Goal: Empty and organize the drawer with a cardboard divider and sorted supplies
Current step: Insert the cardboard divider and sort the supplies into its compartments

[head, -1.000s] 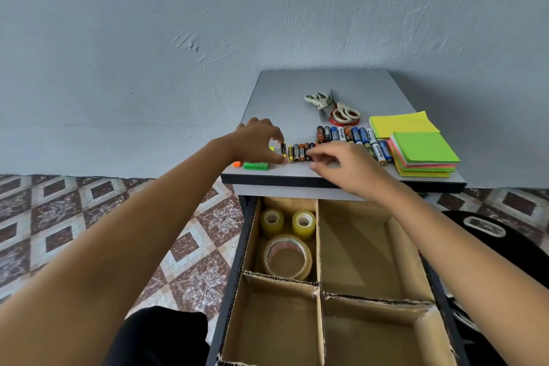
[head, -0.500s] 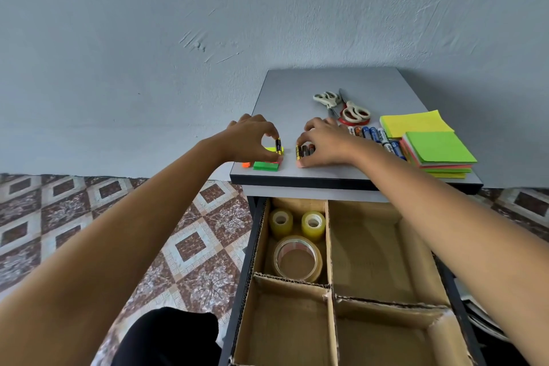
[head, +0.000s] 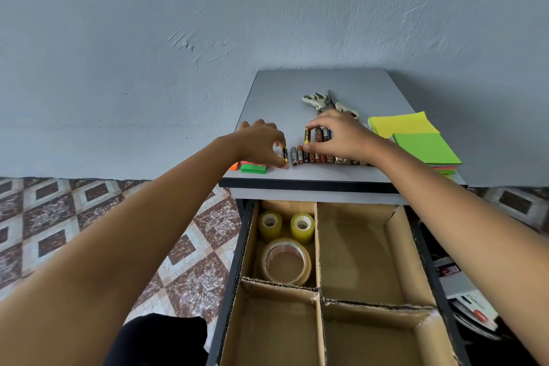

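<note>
**Divided drawer and desk-top supplies**

Drawer (head: 239, 261): stands open below the desk and is fitted with a cardboard divider (head: 319, 249) that makes four compartments.
- Far-left compartment: one large clear tape roll (head: 286, 261) lies flat. Two small yellow tape rolls (head: 269, 224) sit side by side behind it.
- Other three compartments: cardboard floor in view.

Desk (head: 297, 180), front strip: batteries (head: 323, 158) lie side by side in a row.
- Left hand (head: 261, 142): thumb and forefinger pinch a black-and-yellow battery (head: 285, 154) at the row's left end.
- Right hand (head: 338, 137): fingers are curled and grip a cluster of the batteries just behind the row.
- Green sticky flags (head: 253, 168) lie beside the left thumb, with orange flags (head: 234, 166) just left of them.

Desk, right side: a green-topped sticky-note stack (head: 424, 147), and a yellow stack (head: 401, 125) behind it.

Desk, far part: two pairs of scissors (head: 318, 99), partly hidden by the right hand.
</note>
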Demonstrator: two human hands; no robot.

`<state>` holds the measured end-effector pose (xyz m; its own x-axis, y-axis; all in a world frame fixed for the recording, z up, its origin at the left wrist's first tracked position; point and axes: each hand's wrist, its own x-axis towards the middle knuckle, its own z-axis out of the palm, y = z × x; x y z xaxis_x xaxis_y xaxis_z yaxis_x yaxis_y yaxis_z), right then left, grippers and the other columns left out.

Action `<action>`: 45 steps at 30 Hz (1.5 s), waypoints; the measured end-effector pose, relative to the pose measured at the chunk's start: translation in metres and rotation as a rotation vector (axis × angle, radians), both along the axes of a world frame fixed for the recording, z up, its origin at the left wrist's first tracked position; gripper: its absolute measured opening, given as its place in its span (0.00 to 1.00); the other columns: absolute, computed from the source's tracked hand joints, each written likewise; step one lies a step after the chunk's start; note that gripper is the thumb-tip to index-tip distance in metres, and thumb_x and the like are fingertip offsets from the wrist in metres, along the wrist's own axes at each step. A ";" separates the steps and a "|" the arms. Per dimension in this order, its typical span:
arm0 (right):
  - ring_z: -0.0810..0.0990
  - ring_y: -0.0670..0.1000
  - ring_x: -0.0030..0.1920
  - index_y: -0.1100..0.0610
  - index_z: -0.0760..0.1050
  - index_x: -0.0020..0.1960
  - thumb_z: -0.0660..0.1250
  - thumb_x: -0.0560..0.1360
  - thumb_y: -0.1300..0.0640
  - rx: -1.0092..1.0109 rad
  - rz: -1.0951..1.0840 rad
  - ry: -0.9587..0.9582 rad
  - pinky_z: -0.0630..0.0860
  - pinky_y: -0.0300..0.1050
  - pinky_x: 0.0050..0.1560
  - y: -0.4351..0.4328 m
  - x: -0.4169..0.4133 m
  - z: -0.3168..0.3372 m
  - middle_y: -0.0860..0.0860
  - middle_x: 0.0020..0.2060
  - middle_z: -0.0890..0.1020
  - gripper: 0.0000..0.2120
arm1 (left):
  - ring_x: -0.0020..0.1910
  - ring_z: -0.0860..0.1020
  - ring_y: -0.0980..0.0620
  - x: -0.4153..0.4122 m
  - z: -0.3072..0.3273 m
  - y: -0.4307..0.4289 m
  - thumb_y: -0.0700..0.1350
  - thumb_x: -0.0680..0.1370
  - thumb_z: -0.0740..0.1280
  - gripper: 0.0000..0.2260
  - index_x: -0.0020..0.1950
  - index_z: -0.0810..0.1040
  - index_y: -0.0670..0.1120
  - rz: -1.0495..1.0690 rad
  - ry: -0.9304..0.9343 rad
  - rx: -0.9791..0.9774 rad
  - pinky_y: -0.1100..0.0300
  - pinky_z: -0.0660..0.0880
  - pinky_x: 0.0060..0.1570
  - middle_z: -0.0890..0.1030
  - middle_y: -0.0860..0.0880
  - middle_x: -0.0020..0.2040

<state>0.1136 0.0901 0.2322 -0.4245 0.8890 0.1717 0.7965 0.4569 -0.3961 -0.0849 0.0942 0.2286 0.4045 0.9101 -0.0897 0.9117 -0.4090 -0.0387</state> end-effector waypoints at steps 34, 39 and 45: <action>0.65 0.51 0.68 0.46 0.68 0.69 0.68 0.71 0.41 -0.048 0.091 -0.253 0.65 0.56 0.64 0.012 -0.023 -0.012 0.48 0.65 0.73 0.28 | 0.55 0.68 0.55 -0.028 0.011 -0.006 0.61 0.74 0.66 0.23 0.64 0.75 0.52 -0.019 -0.112 0.038 0.53 0.61 0.59 0.75 0.52 0.62; 0.65 0.50 0.68 0.47 0.68 0.69 0.68 0.71 0.41 -0.020 0.092 -0.234 0.65 0.56 0.64 0.009 -0.023 -0.010 0.47 0.65 0.74 0.28 | 0.51 0.65 0.58 -0.030 0.011 -0.008 0.61 0.73 0.66 0.23 0.64 0.75 0.52 -0.015 -0.127 0.040 0.54 0.61 0.58 0.76 0.52 0.61; 0.67 0.50 0.66 0.49 0.70 0.68 0.70 0.71 0.44 0.031 0.111 -0.034 0.66 0.54 0.64 -0.018 -0.017 0.000 0.47 0.64 0.74 0.28 | 0.53 0.72 0.54 -0.022 0.019 -0.043 0.59 0.73 0.68 0.21 0.63 0.76 0.50 -0.032 -0.258 0.054 0.55 0.67 0.57 0.77 0.51 0.58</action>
<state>0.0961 0.0718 0.2318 -0.5262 0.8306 0.1824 0.7530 0.5548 -0.3538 -0.1068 0.0510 0.2478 0.4363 0.8972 0.0681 0.8809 -0.4413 0.1709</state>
